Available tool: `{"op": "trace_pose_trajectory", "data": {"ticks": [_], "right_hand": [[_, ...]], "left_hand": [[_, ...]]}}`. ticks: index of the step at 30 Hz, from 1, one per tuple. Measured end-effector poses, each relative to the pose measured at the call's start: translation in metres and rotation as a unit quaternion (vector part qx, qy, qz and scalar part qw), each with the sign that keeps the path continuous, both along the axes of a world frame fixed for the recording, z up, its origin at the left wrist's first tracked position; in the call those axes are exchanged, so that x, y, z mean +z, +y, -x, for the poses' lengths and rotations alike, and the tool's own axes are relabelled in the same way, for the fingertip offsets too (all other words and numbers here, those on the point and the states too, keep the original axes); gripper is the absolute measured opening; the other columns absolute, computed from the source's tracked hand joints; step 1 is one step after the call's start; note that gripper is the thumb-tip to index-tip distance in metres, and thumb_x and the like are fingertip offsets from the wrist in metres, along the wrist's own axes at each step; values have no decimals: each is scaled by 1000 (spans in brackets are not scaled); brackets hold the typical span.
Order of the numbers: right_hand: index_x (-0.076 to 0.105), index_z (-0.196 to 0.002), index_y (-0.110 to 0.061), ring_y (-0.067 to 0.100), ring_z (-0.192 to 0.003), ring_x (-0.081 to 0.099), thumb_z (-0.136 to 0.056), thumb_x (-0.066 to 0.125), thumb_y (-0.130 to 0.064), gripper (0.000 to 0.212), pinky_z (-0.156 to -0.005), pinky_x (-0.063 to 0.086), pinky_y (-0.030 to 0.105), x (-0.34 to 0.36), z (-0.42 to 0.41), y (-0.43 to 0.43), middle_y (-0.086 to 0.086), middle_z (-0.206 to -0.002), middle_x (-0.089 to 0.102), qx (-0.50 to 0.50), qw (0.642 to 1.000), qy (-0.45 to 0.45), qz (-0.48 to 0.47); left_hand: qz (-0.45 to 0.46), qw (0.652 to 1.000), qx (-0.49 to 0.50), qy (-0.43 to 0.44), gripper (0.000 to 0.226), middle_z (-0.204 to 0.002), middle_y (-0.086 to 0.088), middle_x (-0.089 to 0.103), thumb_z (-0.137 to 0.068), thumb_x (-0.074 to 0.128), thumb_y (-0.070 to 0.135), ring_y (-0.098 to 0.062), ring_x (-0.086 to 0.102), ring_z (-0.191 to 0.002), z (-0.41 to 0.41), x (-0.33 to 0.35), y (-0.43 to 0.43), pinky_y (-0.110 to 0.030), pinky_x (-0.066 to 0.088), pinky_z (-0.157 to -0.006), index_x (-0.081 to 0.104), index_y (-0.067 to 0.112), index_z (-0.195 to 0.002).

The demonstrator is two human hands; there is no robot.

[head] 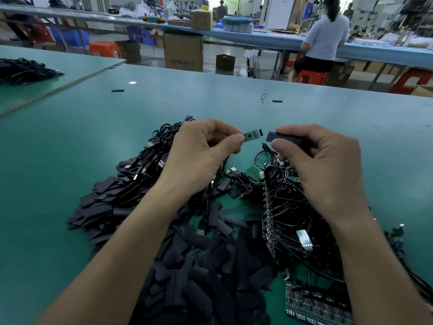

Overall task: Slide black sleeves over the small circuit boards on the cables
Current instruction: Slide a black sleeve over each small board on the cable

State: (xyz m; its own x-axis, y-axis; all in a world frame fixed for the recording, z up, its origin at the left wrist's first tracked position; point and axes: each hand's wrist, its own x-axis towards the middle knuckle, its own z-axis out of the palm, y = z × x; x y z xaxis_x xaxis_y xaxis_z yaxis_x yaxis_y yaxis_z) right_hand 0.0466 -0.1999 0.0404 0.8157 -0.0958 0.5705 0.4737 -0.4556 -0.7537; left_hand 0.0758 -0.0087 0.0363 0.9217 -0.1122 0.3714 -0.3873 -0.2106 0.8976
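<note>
My left hand pinches a small green circuit board by its left end, above the green table. My right hand pinches a flat black sleeve between thumb and fingers. The sleeve's open end faces the board's free end, with a small gap between them. Below my hands lies a heap of loose black sleeves. Bare circuit boards on black cables are piled at the right, and cables with sleeves on them lie at the left.
Two stray black sleeves and a wire scrap lie farther out on the table. Another cable heap sits on the adjoining table at the left. A person sits at a bench beyond.
</note>
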Motion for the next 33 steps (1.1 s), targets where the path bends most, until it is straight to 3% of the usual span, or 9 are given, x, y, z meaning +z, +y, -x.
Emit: {"op": "trace_pose_trajectory", "data": {"ticks": [7,11,15,21,29,33], "right_hand": [[70,-94,-38,4,-69,71,-84,77,-26,17,-66,51,13,-2,-1,1,-18,-80,74,2,1000,-18,-14],[71,-95,-38,2,-67,70,-81,78,-29,19,-67,53,14,-4,-2,4,-20,-80,74,-1,1000,-22,-16],[72,-100,-38,2,-74,72,-79,83,-27,26,-74,57,19,-4,-2,5,-21,-84,75,-17,1000,-22,-12],[71,-98,-43,7,-83,72,-80,83,-25,29,-81,59,30,-4,-2,3,-16,-89,74,-19,999,-31,11],[76,-97,-40,1,-83,70,-78,81,-26,24,-75,50,13,-3,0,-5,-18,-88,75,103,994,15,43],[78,-95,-34,7,-73,72,-80,81,-16,23,-71,55,17,-5,-2,-3,-11,-86,77,135,990,28,3]], "left_hand": [[-4,1000,1,10,5,-74,13,75,-89,74,26,-9,72,-72,2,1,-3,-15,52,-64,72,28,-85],[20,999,-13,26,4,-73,10,75,-90,73,22,4,63,-59,4,3,-5,-7,44,-55,73,23,-86],[53,997,-22,47,7,-68,6,74,-91,71,17,5,57,-50,5,4,-5,-7,41,-51,73,17,-84],[50,996,-56,53,6,-70,5,75,-89,73,14,4,63,-59,4,4,-1,-5,42,-55,74,18,-85],[18,992,-111,56,2,-72,1,75,-87,74,10,-2,67,-65,4,4,2,-8,46,-60,75,11,-88],[17,994,-96,42,8,-75,1,77,-83,79,13,-4,71,-68,6,2,0,-10,48,-61,74,14,-88]]}}
